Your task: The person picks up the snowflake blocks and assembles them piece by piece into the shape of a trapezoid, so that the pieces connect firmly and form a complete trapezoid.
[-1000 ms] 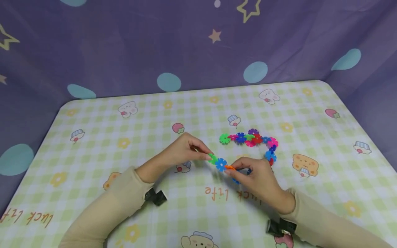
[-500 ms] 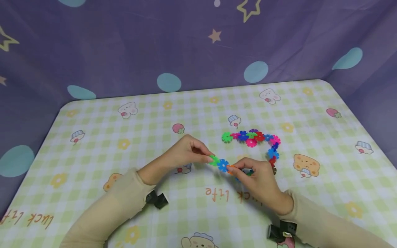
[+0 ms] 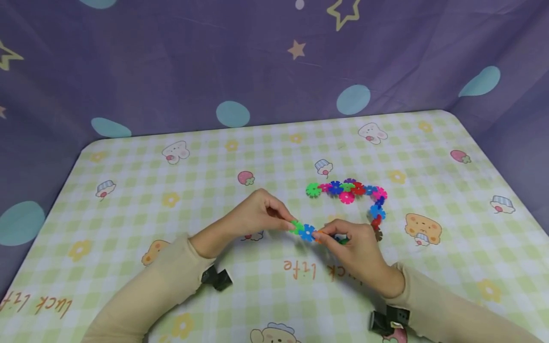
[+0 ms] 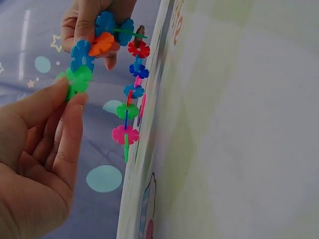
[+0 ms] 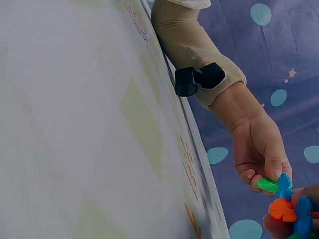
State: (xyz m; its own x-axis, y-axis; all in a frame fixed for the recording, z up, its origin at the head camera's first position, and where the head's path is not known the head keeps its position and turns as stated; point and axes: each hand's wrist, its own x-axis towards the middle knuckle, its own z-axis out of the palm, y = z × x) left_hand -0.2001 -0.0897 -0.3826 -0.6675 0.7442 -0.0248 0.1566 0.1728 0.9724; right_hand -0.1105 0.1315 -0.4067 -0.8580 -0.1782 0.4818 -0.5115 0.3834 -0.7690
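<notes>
My left hand point(image 3: 261, 212) pinches a green snowflake disc point(image 3: 297, 226) between thumb and fingertips. That disc meets a blue snowflake disc point(image 3: 307, 233); whether its slot is fully seated is too small to tell. Beside the blue one, my right hand point(image 3: 358, 245) pinches an orange disc point(image 4: 102, 45), which shows better in the left wrist view. More blue discs point(image 4: 104, 22) hang past it, partly covered by the right fingers. From there the linked chain of colourful discs point(image 3: 336, 187) curves along the table behind the right hand, ending in a green disc point(image 3: 313, 190).
A green-and-white checked cloth point(image 3: 206, 176) with printed cartoons covers the table. Behind its far edge hangs a purple curtain point(image 3: 171, 62). Each wrist wears a black camera, such as the left one point(image 3: 217, 277).
Both hands, with the green and blue discs, have come slightly nearer to the person. The chain on the table has shifted a little to the right. Both grips are kept.
</notes>
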